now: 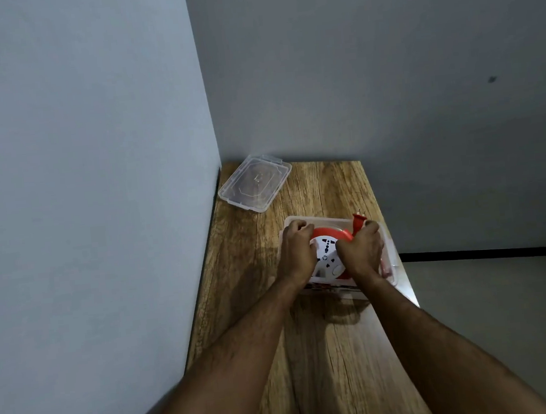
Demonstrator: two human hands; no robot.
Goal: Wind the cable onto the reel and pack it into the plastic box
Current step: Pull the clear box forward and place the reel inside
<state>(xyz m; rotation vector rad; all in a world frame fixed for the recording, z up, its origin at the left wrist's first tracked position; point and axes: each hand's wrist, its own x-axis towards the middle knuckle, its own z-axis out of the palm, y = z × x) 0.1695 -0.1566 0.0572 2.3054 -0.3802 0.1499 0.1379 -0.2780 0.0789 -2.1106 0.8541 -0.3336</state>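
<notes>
Both bare forearms enter from the bottom edge and reach forward over the wooden table [315, 353], which stands in a corner against 2 grey walls [73, 126], with pale floor to its right.

Clear plastic box [390, 255]: open-topped, standing on the table near its right edge, just past the middle of its length. Its far-left corner and right rim are visible around the hands.

Cable reel [327, 251]: orange rim with a white socket face, lying flat inside the box, face upward. Part of the face shows between the 2 hands. Wound cable cannot be made out.

Lid [253, 182]: clear plastic, lying flat at the far-left corner of the table beside the left wall, well apart from the box.

Left hand [298, 256]: palm down on the left side of the reel, fingers curled over its far-left edge at the box wall.

Right hand [362, 253]: fingers clenched around the right edge of the reel.

Red plug [359, 221]: protruding upward beyond the right hand's knuckles at the far-right side of the box; whether the fingers grip it cannot be told
</notes>
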